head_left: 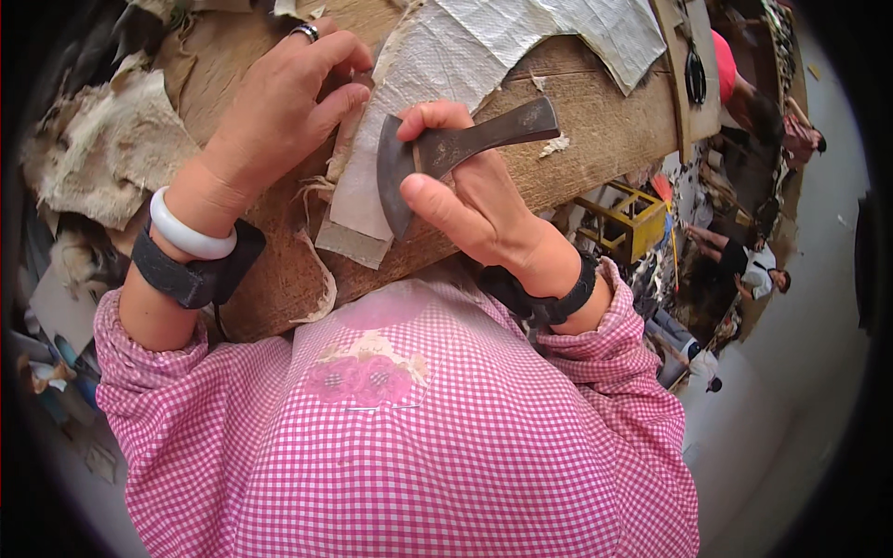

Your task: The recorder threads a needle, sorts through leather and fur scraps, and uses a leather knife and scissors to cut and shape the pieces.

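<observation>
My right hand (474, 186) grips a half-moon leather knife (502, 130), with fingers and thumb around its neck beside the curved blade. The knife's dark metal handle points to the upper right. Under the blade runs a narrow strip of a white woven-backed sheet (446, 60), whose curved wider part stretches away over the wooden board (595, 121). To the left of that strip, my left hand (288, 102) has its fingers loosely bent, thumb and forefinger apart, with nothing visible between them. Some of its fingertips are hidden.
Ragged pale hide pieces (112, 149) are heaped at the left. A thin offcut (321, 279) hangs at the board's near edge. Right of the board stands a yellow frame (633, 223). Black-handled scissors (695, 74) lie far right; several people are beyond.
</observation>
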Demonstrator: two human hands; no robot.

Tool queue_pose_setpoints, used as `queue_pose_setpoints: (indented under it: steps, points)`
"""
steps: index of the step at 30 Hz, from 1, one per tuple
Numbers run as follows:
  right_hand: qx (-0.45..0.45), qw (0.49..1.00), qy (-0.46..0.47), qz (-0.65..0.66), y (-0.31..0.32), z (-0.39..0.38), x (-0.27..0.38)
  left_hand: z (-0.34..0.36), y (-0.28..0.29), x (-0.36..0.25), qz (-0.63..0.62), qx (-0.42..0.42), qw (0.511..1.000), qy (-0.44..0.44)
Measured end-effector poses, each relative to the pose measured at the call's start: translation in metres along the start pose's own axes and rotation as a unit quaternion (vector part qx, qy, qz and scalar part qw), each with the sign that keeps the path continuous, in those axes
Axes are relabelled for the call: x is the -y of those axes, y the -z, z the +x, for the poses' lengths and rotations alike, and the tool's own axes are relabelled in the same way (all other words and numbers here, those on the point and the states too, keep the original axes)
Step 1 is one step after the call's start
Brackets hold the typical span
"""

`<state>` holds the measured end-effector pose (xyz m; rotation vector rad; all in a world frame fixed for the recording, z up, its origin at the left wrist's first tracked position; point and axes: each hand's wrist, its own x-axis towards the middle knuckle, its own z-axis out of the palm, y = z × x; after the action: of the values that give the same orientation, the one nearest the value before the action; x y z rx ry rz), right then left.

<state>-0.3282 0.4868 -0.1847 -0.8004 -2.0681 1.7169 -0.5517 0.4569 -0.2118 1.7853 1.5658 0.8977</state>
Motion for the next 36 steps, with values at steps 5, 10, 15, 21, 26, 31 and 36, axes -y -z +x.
queue_pose_setpoints:
  steps: [5,10,15,21,26,31,36]
  points:
    - [-0.013,0.999,-0.008,-0.047,0.000,0.013,-0.001,0.002,-0.006,0.006,-0.009,-0.005,0.999,0.031]
    - [-0.036,0.999,-0.012,-0.037,-0.004,0.021,-0.007,0.004,-0.004,0.003,-0.006,-0.031,0.999,0.006]
    - [-0.049,0.997,0.029,-0.052,-0.005,0.020,-0.009,0.008,-0.002,0.003,-0.005,-0.014,1.000,0.005]
    - [-0.056,0.995,0.051,-0.069,-0.006,0.020,-0.011,0.007,-0.001,0.003,-0.051,0.001,0.998,0.038]
    - [-0.041,0.996,0.046,-0.071,-0.005,0.022,-0.010,0.008,-0.002,0.002,-0.101,-0.016,0.993,0.061]
    - [-0.037,0.996,0.023,-0.075,-0.005,0.024,-0.004,0.008,0.000,0.004,-0.059,0.004,0.996,0.060]
    - [-0.045,0.995,0.003,-0.088,-0.006,0.026,0.000,0.009,-0.003,0.007,0.015,-0.016,1.000,-0.006]
